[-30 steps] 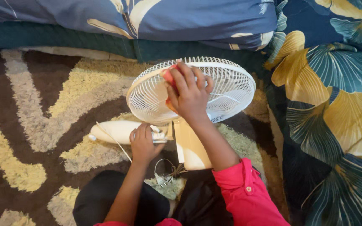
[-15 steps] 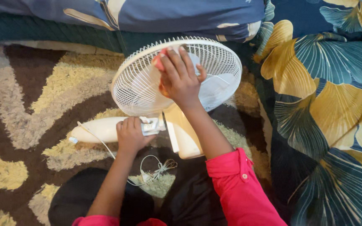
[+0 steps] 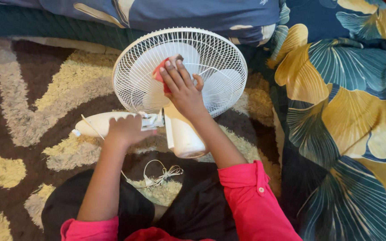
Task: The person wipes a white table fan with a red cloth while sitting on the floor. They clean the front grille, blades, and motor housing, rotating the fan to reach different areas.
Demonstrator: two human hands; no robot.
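Two hands work the fan (image 3: 179, 71) lying at twelve o'clock: the right hand (image 3: 182, 91) presses a red cloth (image 3: 161, 73) flat-fingered on the grille's centre, the left hand (image 3: 123, 130) clasps its stand (image 3: 97, 125), most wires seemingly unwiped.

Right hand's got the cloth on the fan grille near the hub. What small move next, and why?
Probably slide the red cloth outward along the grille with the right hand, since it sits near the centre; the left hand steadies the stand.
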